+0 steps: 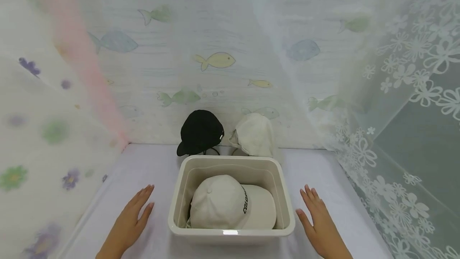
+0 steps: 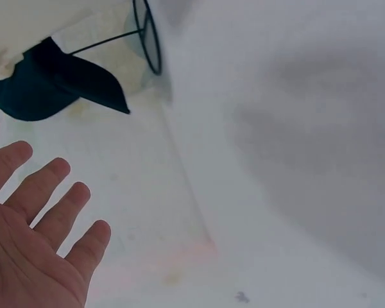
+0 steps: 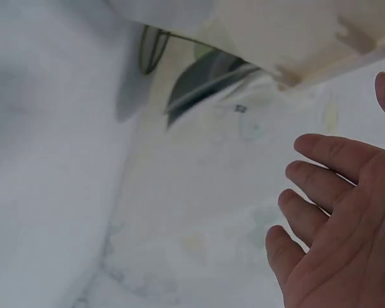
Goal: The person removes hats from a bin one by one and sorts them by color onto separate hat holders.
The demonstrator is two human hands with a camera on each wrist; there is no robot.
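Observation:
A cream plastic bin [image 1: 231,232] stands on the white-covered table in the head view. Inside it lies a beige baseball cap [image 1: 217,201] with dark lettering, its brim toward the right. My left hand [image 1: 129,221] is held to the left of the bin, fingers straight and thumb apart, holding nothing. On the bin's other side my right hand [image 1: 320,223] is spread the same way and also holds nothing. Behind the bin, a black cap [image 1: 201,131] sits on a wire stand at left, and a white cap [image 1: 254,134] sits on another at right.
A sheer curtain with drawn fish [image 1: 217,60] hangs along the table's back edge. White lace with flowers [image 1: 400,207] drapes down the right side, and flower-print fabric [image 1: 54,131] covers the left. The tabletop [image 1: 154,167] extends on both sides of the bin.

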